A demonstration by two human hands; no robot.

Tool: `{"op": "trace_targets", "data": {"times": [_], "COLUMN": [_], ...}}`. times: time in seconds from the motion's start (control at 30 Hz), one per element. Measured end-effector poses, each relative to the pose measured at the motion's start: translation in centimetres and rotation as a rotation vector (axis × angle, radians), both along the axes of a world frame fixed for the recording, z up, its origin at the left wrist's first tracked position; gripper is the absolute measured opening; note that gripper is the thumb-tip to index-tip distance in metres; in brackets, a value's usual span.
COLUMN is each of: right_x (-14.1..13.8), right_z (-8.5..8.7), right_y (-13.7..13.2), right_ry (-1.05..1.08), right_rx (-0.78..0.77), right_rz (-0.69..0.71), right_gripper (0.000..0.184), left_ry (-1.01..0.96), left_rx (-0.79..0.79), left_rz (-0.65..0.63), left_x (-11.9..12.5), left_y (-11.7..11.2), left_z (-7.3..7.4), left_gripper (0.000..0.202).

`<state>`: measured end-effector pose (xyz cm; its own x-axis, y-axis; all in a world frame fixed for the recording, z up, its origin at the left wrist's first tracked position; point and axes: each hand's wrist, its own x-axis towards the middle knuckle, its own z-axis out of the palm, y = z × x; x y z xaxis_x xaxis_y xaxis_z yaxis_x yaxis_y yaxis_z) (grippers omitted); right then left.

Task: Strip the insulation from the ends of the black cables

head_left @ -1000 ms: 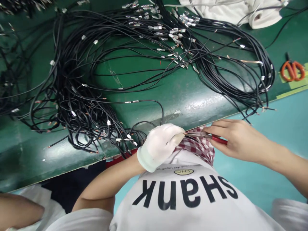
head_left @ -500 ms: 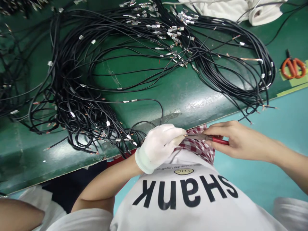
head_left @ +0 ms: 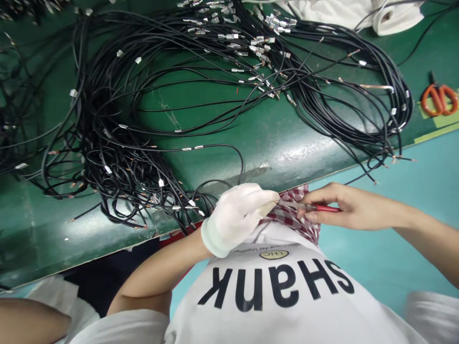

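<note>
My left hand (head_left: 238, 215), in a white glove, is closed in a pinch on a black cable (head_left: 241, 165) that runs down behind the glove from the table. A small copper-coloured tip shows at its fingertips. My right hand (head_left: 339, 205) is bare and wrapped round red-handled pliers (head_left: 324, 208). The pliers' narrow metal jaws point left and reach the left fingertips. Whether the jaws grip the cable tip is too small to tell. Both hands are in front of my body, over a red-and-white checked cloth (head_left: 292, 217), by the table edge.
Bundles of black cables (head_left: 103, 95) with silver metal connectors (head_left: 261, 48) spread over the green table (head_left: 201, 112). Orange-handled cutters (head_left: 438, 99) lie at the right edge. White cloth (head_left: 389, 19) lies at the back. Another person's arm (head_left: 32, 320) shows at lower left.
My right hand has turned slightly about the pliers, and its wrist is a little higher. The pliers have rolled with it. My left hand has hardly moved.
</note>
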<state>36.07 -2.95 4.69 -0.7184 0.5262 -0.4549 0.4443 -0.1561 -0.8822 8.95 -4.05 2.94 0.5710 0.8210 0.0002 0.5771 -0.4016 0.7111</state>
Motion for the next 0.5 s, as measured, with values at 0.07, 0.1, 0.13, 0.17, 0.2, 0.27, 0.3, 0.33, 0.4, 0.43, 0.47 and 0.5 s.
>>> {"op": "trace_targets", "data": {"times": [0.07, 0.1, 0.13, 0.17, 0.2, 0.27, 0.3, 0.33, 0.4, 0.43, 0.47, 0.5], "right_x": [0.11, 0.16, 0.21, 0.25, 0.29, 0.34, 0.34, 0.33, 0.27, 0.21, 0.15, 0.09], "right_z": [-0.22, -0.35, -0.48, -0.61, -0.72, -0.86, -0.89, -0.88, -0.75, -0.64, -0.49, -0.29], "right_y": [0.01, -0.03, -0.1, -0.2, -0.31, -0.52, -0.6, -0.66, -0.73, -0.77, -0.84, -0.96], "right_ry": [0.033, 0.041, 0.043, 0.042, 0.038, 0.032, 0.032, 0.032, 0.025, 0.018, 0.006, -0.017], "right_rx": [-0.091, -0.136, -0.174, -0.204, -0.225, -0.255, -0.266, -0.276, -0.273, -0.26, -0.242, -0.221], "right_rz": [0.002, 0.009, 0.014, 0.017, 0.014, -0.002, -0.008, -0.013, -0.019, -0.022, -0.023, -0.021], "right_gripper": [0.031, 0.03, 0.03, 0.029, 0.027, 0.024, 0.023, 0.021, 0.022, 0.023, 0.025, 0.026], "left_ry": [0.011, 0.016, 0.021, 0.025, 0.028, 0.03, 0.029, 0.027, 0.03, 0.043, 0.071, 0.113], "left_rx": [0.003, 0.006, 0.01, 0.014, 0.018, 0.027, 0.031, 0.035, 0.047, 0.06, 0.082, 0.118], "left_rz": [-0.008, -0.011, -0.013, -0.015, -0.015, -0.016, -0.017, -0.019, -0.023, -0.029, -0.043, -0.065], "left_x": [0.03, 0.04, 0.05, 0.05, 0.06, 0.08, 0.1, 0.13, 0.2, 0.23, 0.23, 0.2], "left_y": [0.04, 0.06, 0.07, 0.08, 0.08, 0.07, 0.08, 0.09, 0.17, 0.22, 0.26, 0.28], "left_z": [0.03, 0.05, 0.05, 0.06, 0.06, 0.04, 0.03, 0.01, -0.04, -0.06, -0.07, -0.06], "left_gripper": [0.027, 0.027, 0.027, 0.027, 0.027, 0.026, 0.025, 0.024, 0.024, 0.025, 0.026, 0.028]}}
